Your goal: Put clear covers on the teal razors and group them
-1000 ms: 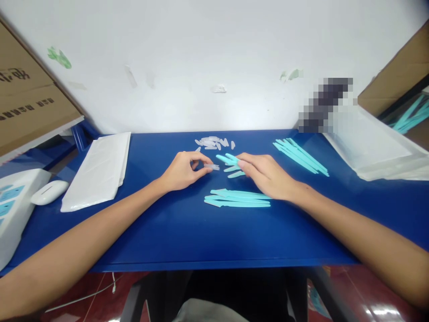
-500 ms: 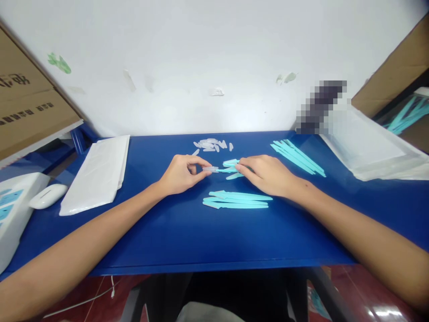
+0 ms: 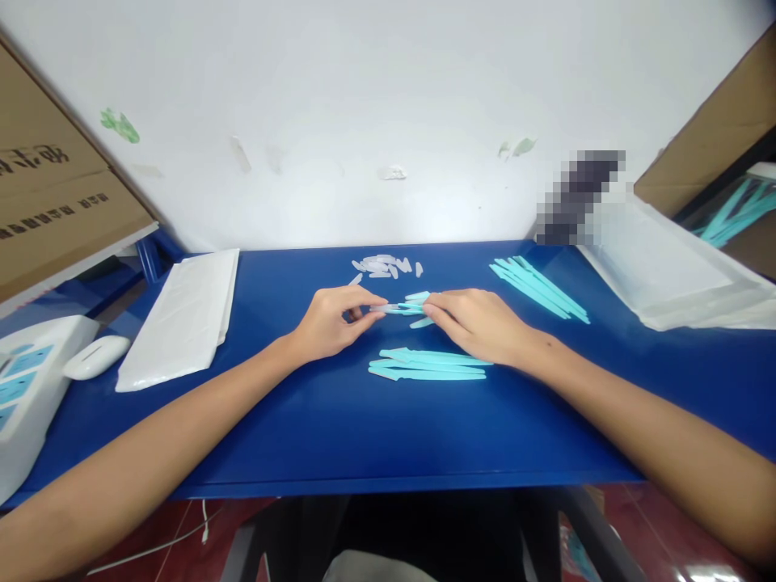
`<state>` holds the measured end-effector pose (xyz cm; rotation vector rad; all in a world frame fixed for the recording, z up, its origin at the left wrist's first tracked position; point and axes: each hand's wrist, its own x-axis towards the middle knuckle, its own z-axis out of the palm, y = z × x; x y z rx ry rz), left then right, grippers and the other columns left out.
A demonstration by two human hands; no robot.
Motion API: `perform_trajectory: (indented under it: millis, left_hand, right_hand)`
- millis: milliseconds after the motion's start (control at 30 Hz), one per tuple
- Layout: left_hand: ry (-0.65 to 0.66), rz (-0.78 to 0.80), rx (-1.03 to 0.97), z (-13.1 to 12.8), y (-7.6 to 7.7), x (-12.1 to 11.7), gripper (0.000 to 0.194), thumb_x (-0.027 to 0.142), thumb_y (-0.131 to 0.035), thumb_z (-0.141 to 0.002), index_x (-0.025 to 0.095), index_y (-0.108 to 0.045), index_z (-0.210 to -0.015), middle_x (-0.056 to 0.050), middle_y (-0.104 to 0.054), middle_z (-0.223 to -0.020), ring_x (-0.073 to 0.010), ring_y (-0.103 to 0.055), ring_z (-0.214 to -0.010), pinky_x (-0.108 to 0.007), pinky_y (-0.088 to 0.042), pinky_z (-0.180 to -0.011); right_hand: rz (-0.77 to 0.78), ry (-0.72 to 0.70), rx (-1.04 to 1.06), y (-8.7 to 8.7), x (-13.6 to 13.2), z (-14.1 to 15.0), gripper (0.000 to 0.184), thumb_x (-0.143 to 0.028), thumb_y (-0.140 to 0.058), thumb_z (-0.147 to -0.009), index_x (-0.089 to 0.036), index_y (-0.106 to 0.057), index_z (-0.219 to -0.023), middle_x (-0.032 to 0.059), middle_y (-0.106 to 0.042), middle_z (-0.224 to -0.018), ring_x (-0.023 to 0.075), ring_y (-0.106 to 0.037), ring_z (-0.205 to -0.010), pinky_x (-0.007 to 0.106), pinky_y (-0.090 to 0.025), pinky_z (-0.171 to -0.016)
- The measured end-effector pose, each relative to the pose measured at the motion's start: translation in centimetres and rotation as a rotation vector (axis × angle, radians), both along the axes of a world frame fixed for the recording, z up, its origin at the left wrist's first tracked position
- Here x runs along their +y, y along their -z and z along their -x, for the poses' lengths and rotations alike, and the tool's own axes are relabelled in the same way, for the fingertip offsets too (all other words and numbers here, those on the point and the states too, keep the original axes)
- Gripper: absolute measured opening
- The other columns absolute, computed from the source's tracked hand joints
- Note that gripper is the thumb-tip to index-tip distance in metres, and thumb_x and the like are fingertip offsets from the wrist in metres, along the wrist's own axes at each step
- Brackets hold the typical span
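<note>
My left hand [image 3: 336,322] pinches a small translucent blade cap [image 3: 383,308] between thumb and fingertips. My right hand [image 3: 470,319] has its fingers closed on a turquoise eyebrow razor [image 3: 412,308], whose blade end points left and meets the cap; how far it sits inside, I cannot tell. More turquoise pieces lie under and beside my right fingertips, partly hidden by them. Nearer to me, several turquoise eyebrow razors [image 3: 430,365] lie side by side on the blue table [image 3: 339,436]. Behind my hands is a loose pile of translucent caps [image 3: 381,265].
Further razors [image 3: 539,289] lie in a slanted bundle at the right. White plastic bags [image 3: 182,319] rest on the left, near a white mouse [image 3: 95,357] and a white device [image 3: 36,380]. Clear bags [image 3: 679,267] lie at the far right. A cardboard box [image 3: 54,178] stands left.
The cap in my left hand and the razor's end have come together, overlapping more than before. My right fingers have shifted slightly left. The camera view has moved a little.
</note>
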<state>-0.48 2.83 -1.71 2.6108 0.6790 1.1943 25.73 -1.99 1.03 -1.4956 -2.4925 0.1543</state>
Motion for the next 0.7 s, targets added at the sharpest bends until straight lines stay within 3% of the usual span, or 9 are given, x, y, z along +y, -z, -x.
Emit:
perform_trajectory:
  millis: [300,533,700]
  left_hand:
    - [0.051,-0.104,-0.019,-0.32,-0.19,-0.25,0.015,0.021,-0.066,-0.095,0.016,-0.074,-0.106,-0.005,-0.075,-0.088,-0.0103,-0.064,-0.067,-0.021,-0.053,-0.062]
    - [0.063,-0.182,-0.029,-0.95,0.02,-0.86,0.018,0.019,-0.063,-0.097,0.017,-0.071,-0.113,-0.006,-0.074,-0.092,-0.0122,-0.065,-0.075,-0.023,-0.053,-0.067]
    - [0.062,-0.178,-0.062,-0.96,0.12,-0.82,0.019,0.021,-0.061,-0.098,0.017,-0.068,-0.116,-0.005,-0.071,-0.086,-0.0124,-0.062,-0.072,-0.024,-0.050,-0.066]
  right_hand:
    - [-0.016,-0.018,-0.021,-0.29,-0.40,0.49,0.043,-0.040,-0.028,-0.107,-0.022,-0.067,-0.100,0.0042,-0.073,-0.096,0.0202,-0.064,-0.081,0.030,-0.032,-0.064]
    - [-0.058,-0.068,-0.051,-0.18,-0.88,0.79,0.036,-0.041,-0.041,-0.103,-0.020,-0.067,-0.116,0.0074,-0.073,-0.103,0.0230,-0.067,-0.087,0.030,-0.037,-0.065]
    - [-0.061,-0.134,0.065,0.14,-0.76,0.50,0.035,-0.033,-0.044,-0.102,-0.022,-0.060,-0.131,0.0070,-0.074,-0.108,0.0216,-0.067,-0.084,0.030,-0.041,-0.068]
